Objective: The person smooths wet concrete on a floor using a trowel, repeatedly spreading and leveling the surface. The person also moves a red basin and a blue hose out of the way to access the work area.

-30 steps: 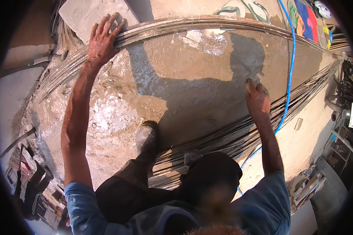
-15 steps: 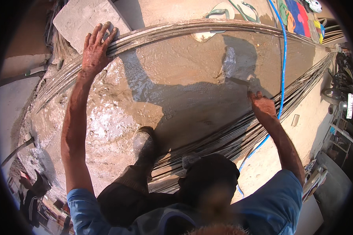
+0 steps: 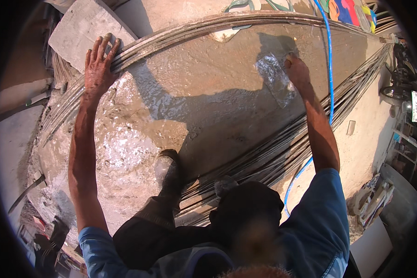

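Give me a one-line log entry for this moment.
left hand: flat on rebar bundle | right hand: holds trowel on wet concrete

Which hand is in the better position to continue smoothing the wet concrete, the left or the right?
Probably the right. The right hand holds the trowel flat on the wet concrete. The left hand holds no tool; it is spread on the steel bars at the far edge, seemingly for support.

At eleven o'clock we see a grey concrete slab (image 3: 81,33). A blue hose (image 3: 329,69) runs from one o'clock down toward five. Colourful cloth (image 3: 352,11) lies at one o'clock, and a dark boot (image 3: 167,171) stands near the centre.
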The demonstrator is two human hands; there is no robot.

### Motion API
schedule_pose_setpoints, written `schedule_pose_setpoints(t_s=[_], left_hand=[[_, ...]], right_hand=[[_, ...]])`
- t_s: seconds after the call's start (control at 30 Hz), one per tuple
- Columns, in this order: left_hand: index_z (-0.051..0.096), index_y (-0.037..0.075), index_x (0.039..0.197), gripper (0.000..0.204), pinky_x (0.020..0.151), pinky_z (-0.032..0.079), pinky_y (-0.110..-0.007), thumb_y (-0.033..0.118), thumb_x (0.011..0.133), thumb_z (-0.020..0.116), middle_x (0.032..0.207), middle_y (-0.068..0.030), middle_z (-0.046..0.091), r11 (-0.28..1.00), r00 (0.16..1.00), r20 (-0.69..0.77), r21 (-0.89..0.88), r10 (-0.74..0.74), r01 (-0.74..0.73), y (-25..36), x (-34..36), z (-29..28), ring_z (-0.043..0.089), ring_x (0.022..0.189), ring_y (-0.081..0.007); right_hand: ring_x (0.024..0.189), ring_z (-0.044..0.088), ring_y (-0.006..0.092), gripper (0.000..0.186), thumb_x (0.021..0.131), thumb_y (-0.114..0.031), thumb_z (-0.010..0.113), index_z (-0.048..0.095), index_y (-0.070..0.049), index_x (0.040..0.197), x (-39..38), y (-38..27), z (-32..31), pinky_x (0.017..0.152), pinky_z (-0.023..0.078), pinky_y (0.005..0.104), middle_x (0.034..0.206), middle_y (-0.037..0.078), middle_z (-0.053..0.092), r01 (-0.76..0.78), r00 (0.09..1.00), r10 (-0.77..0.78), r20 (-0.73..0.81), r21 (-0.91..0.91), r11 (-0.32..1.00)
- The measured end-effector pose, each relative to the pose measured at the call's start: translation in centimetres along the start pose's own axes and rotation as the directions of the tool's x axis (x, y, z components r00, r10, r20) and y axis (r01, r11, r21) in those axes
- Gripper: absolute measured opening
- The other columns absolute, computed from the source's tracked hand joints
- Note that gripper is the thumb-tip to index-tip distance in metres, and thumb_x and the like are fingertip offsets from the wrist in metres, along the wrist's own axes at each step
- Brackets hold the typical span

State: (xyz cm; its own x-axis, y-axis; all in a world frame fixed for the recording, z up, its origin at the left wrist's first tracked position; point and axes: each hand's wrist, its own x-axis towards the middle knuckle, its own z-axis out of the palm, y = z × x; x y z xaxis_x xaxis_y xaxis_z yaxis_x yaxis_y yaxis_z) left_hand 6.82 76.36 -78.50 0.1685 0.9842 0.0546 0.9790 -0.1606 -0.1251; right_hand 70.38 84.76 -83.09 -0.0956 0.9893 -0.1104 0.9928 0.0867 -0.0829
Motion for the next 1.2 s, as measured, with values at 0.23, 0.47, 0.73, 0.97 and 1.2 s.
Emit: schedule_pose_setpoints(t_s=[0.23,0.47,0.73,0.97,1.2], left_hand=[[0.04,0.03,0.157,0.102,0.125,0.028,-0.055,0.034,0.069,0.091,0.166,-0.0026,0.029,0.997,0.999,0.023,0.067,-0.03,0.029,-1.1,-0.8,-1.3,0.026,0.154,-0.0297],[0.037,0.03,0.158,0.102,0.124,0.028,-0.056,0.037,0.071,0.09,0.165,-0.005,0.031,0.998,0.999,-0.04,0.051,0.023,-0.021,-0.5,-0.1,0.2,0.026,0.154,-0.0321],[0.036,0.034,0.158,0.106,0.126,0.023,-0.056,0.042,0.069,0.092,0.166,-0.0028,0.029,0.999,0.996,-0.078,0.025,0.045,-0.043,-2.3,-1.3,1.2,0.023,0.155,-0.0299],[0.04,0.019,0.156,0.089,0.126,0.02,-0.055,0.038,0.08,0.082,0.167,-0.0117,0.027,0.998,0.989,0.13,0.012,-0.065,0.064,0.0,-0.4,-2.6,0.02,0.155,-0.0342],[0.038,0.019,0.157,0.078,0.128,0.017,-0.055,0.021,0.088,0.074,0.168,-0.0087,0.025,0.998,0.973,0.223,0.038,-0.055,0.048,0.2,-0.1,-2.9,0.018,0.156,-0.0316]], right_hand=[[0.079,0.071,0.0415,0.031,0.098,-0.029,0.061,0.056,-0.006,0.118,-9.6,-12.1,-0.6,0.071,0.058,0.0545,0.091,0.023,0.069,0.307,0.951,-0.306,0.04,-0.009,0.952],[0.085,0.065,0.0508,0.037,0.101,-0.028,0.062,0.059,-0.002,0.127,-8.9,-12.1,4.2,0.07,0.053,0.052,0.099,0.029,0.067,0.226,0.974,-0.217,-0.072,0.439,0.869],[0.061,0.054,0.0074,0.025,0.104,-0.03,0.059,0.057,-0.006,0.107,-16.6,-17.0,0.7,0.051,0.048,0.029,0.075,0.0,0.052,-0.549,0.836,0.166,0.524,0.779,0.304],[0.079,0.066,0.0372,0.03,0.102,-0.027,0.059,0.057,-0.002,0.119,-20.0,-27.8,7.0,0.069,0.053,0.0453,0.091,0.019,0.065,-0.032,0.919,-0.26,0.296,0.714,0.7],[0.088,0.069,0.0376,0.05,0.103,-0.032,0.056,0.049,0.001,0.139,-18.7,-32.3,6.3,0.079,0.054,0.0484,0.107,0.023,0.068,0.056,0.949,-0.281,0.14,0.805,0.59]])
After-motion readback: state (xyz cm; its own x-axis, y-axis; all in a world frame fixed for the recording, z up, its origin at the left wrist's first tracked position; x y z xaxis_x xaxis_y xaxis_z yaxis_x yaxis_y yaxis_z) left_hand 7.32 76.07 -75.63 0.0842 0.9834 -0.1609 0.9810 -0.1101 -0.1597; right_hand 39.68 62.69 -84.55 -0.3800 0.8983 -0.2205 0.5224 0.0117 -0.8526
